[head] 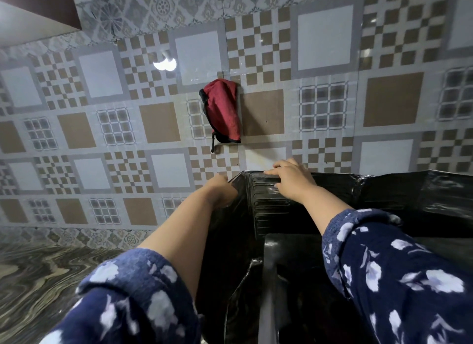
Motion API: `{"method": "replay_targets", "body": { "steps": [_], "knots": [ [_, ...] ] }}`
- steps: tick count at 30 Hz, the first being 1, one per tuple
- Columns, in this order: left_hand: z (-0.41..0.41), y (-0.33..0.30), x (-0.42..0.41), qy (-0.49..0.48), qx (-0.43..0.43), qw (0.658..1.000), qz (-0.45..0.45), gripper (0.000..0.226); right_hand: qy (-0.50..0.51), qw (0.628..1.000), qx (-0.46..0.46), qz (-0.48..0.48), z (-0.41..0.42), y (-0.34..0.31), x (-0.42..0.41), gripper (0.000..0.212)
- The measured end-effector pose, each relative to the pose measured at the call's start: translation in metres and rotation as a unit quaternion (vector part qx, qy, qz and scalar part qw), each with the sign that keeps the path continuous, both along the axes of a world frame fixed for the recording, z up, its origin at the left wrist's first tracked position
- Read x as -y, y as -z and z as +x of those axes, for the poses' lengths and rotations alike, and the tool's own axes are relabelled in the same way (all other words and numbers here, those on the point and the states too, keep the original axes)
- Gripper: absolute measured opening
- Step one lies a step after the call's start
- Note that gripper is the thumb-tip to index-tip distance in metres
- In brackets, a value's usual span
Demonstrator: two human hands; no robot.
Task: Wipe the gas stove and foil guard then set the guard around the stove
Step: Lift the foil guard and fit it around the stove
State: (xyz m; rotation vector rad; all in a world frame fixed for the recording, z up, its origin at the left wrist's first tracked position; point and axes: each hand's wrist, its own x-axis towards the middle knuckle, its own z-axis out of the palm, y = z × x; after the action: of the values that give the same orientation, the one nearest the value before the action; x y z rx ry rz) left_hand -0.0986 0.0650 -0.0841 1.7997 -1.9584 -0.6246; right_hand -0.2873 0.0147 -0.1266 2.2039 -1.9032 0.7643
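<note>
Two hands gripped foil guard [399, 197] | left hand [222, 190] fingers hidden | right hand [291, 179] fingers curled over rim, likely positioning it around stove [302, 267]

A dark, glossy foil guard [399, 197] stands upright against the tiled wall, its ribbed panels folded at a corner. The black stove [294, 272] sits just inside it, its top partly hidden.

Foil guard [399, 197]: dark, upright, folded at a corner against tiled wall [102, 128]. Left hand [222, 190] grips side panel's top edge; right hand [291, 179] rests on back panel's top edge. Red cloth [222, 110] hangs on wall above.
</note>
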Motion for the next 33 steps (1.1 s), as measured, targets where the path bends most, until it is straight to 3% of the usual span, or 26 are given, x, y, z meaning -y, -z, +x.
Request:
{"method": "replay_targets", "body": {
  "steps": [8, 14, 18, 28, 33],
  "knots": [
    [0.001, 0.017, 0.007, 0.013, 0.034, 0.999, -0.023, 0.047, 0.057, 0.998, -0.018, 0.035, -0.02, 0.0, -0.009, 0.05],
    [0.003, 0.011, 0.001, 0.061, -0.068, 0.996, -0.006, 0.051, 0.068, 0.997, -0.005, 0.027, -0.031, 0.011, 0.009, 0.046],
    [0.0, 0.01, 0.005, 0.048, -0.141, 0.989, 0.021, 0.056, 0.052, 0.997, 0.037, -0.04, -0.04, 0.02, 0.029, 0.05],
    [-0.047, 0.009, 0.006, 0.044, -0.208, 0.977, 0.021, 0.056, 0.073, 0.995, 0.035, -0.057, -0.082, 0.006, 0.048, 0.055],
    [-0.058, 0.018, 0.008, 0.052, -0.259, 0.962, 0.067, 0.064, 0.096, 0.991, 0.054, -0.075, -0.096, 0.02, 0.039, 0.06]
  ]
}}
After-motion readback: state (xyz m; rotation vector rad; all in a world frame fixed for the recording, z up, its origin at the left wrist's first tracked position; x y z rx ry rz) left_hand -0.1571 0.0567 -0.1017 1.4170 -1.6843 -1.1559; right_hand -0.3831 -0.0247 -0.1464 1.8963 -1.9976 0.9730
